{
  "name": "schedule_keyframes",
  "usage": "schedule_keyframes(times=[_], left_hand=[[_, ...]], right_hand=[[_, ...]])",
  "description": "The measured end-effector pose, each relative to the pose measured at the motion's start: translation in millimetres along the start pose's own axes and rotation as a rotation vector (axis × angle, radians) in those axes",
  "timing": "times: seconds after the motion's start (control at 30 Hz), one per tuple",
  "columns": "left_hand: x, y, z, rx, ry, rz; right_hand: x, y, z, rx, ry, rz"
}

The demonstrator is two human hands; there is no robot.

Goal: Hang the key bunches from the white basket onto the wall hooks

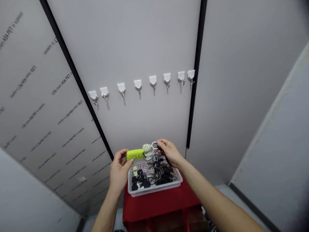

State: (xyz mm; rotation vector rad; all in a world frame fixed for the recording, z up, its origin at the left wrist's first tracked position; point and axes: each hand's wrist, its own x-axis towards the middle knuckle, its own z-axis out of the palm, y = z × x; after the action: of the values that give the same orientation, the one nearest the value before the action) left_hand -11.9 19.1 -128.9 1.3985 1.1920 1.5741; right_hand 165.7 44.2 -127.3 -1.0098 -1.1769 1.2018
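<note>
Fob, lime-coloured, is in the left hand in the head view, held above the far left edge of a white basket. The thumb lies along its near face and the fingers grip its left end. The right hand pinches a metal ring, just right of a green checked charm. The two hands are apart, each clamped on its own piece; whether fob and ring are linked, I cannot tell. A small grey-and-black figure hangs below the ring.

Inside the basket, dark keys lie in heaps at left and right, with pale yellow bits among the left ones. The basket sits on a red tabletop near a pale wall. Eight white hooks run across the wall in a row, between two black strips. Printed lettering covers the panel on the left.
</note>
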Motion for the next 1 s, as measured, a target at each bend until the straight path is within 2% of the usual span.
schedule_keyframes(times=[0.1,0.23,0.33,0.43,0.53,0.6,0.73,0.83,0.9,1.0], left_hand=[[-4.6,-19.0,2.6,0.183,-0.029,-0.036],[-12.7,-25.0,20.0,0.393,-0.14,0.132],[-16.3,-22.0,35.7,0.359,-0.308,0.201],[-14.0,-27.0,42.0,0.274,-0.403,0.081],[-8.8,-35.7,40.8,0.189,-0.362,-0.058],[-6.4,-37.1,40.2,0.173,-0.342,-0.089],[-7.5,-27.6,44.4,0.242,-0.413,-0.055],[-12.5,-23.3,47.6,0.257,-0.43,-0.034],[-16.2,-24.9,47.5,0.213,-0.429,-0.074],[-20.0,-28.0,44.6,0.051,-0.468,-0.246]], right_hand=[[-0.5,0.4,1.1,0.045,-0.108,0.175],[-7.1,-1.8,10.5,-0.059,-0.246,0.21],[-11.8,-9.7,16.3,-0.108,-0.373,0.213],[-13.1,-17.8,15.3,-0.137,-0.442,0.203],[-11.9,-19.3,11.6,-0.108,-0.338,0.142],[-11.9,-16.2,11.9,-0.165,-0.251,0.068],[-16.8,-6.2,22.0,-0.481,-0.173,-0.102],[-20.7,2.1,29.0,-0.611,-0.059,-0.137],[-21.3,7.7,29.6,-0.555,-0.031,-0.129],[-20.1,13.6,25.9,-0.314,-0.015,-0.083]])
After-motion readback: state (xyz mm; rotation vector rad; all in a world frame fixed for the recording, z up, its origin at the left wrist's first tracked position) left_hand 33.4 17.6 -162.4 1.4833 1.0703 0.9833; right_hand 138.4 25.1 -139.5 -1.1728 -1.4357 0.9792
